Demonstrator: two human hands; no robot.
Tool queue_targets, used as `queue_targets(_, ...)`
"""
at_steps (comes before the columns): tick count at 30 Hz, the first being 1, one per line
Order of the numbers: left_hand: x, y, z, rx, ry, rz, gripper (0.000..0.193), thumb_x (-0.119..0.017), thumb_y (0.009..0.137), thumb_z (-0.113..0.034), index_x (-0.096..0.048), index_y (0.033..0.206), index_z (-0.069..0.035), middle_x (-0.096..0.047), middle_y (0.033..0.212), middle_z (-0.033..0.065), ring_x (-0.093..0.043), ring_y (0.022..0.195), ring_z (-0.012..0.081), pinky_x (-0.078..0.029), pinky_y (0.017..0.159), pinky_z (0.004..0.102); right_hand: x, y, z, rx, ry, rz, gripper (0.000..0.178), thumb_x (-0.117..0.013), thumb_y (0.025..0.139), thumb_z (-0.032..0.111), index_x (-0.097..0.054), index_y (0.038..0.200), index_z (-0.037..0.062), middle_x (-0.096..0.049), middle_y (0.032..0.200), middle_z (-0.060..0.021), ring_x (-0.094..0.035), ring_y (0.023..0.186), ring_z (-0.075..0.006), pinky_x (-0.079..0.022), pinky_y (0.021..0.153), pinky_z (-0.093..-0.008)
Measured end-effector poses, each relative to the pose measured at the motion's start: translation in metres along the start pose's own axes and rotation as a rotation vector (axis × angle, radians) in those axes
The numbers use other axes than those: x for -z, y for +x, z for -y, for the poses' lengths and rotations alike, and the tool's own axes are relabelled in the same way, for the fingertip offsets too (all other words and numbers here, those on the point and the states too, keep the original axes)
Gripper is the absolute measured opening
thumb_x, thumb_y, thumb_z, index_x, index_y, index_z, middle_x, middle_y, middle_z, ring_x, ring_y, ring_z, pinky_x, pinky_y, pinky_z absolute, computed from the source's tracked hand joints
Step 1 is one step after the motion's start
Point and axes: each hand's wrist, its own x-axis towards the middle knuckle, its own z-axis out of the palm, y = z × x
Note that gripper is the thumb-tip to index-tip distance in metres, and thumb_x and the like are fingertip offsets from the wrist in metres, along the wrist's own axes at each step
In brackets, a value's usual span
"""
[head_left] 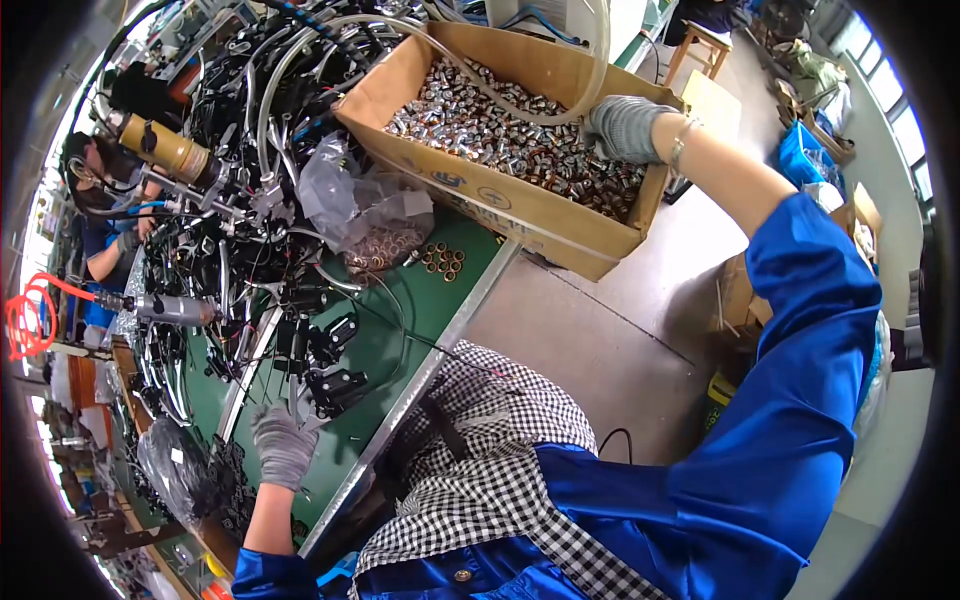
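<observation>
Fittings (475, 140) lie in the box (430, 170) at the right hand (630, 130), best pinched lightly, though from here I can't tell what it or the left hand (284, 447), over the bench (445, 295), grips.

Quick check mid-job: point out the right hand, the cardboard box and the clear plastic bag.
Right hand (630, 130): head view, on its gloved back.
Cardboard box (535, 218): head view, on its outer wall nearest the person.
Clear plastic bag (362, 212): head view, on its crumpled middle.
</observation>
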Motion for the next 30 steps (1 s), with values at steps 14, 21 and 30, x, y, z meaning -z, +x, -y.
queue_targets(14,0.027,0.006,-0.064,0.014,-1.854,0.026,0.033,-0.079,0.077,-0.023,-0.052,0.09,-0.007,-0.053,0.073,0.0037,-0.056,0.055,0.0148,-0.055,0.073,0.0386,-0.003,0.035,0.012,0.053,-0.02,0.263,0.03,-0.074,0.07,0.013,-0.067,0.098,0.0077,-0.068,0.094,-0.0105,-0.064,0.089,-0.0281,-0.052,0.078,-0.0387)
queue_targets(21,0.058,0.032,-0.087,0.133,-2.089,0.341,0.036,-0.077,0.081,-0.031,-0.052,0.094,-0.009,-0.056,0.086,0.0065,-0.059,0.063,0.0184,-0.055,0.076,0.0374,-0.004,0.019,0.01,-0.01,-0.025,0.081,0.02,-0.069,0.075,0.013,-0.068,0.095,0.0065,-0.067,0.089,-0.0123,-0.065,0.083,-0.0285,-0.053,0.073,-0.0375)
queue_targets(30,0.031,0.01,-0.061,-0.221,-2.059,-0.227,0.047,-0.072,0.084,-0.039,-0.048,0.109,-0.007,-0.058,0.1,0.0078,-0.058,0.084,0.0155,-0.054,0.074,0.0293,0.028,-0.096,0.092,0.137,0.532,-0.595,0.016,-0.068,0.076,0.004,-0.059,0.088,0.0052,-0.06,0.079,-0.0021,-0.058,0.071,-0.0162,-0.046,0.061,-0.0319)
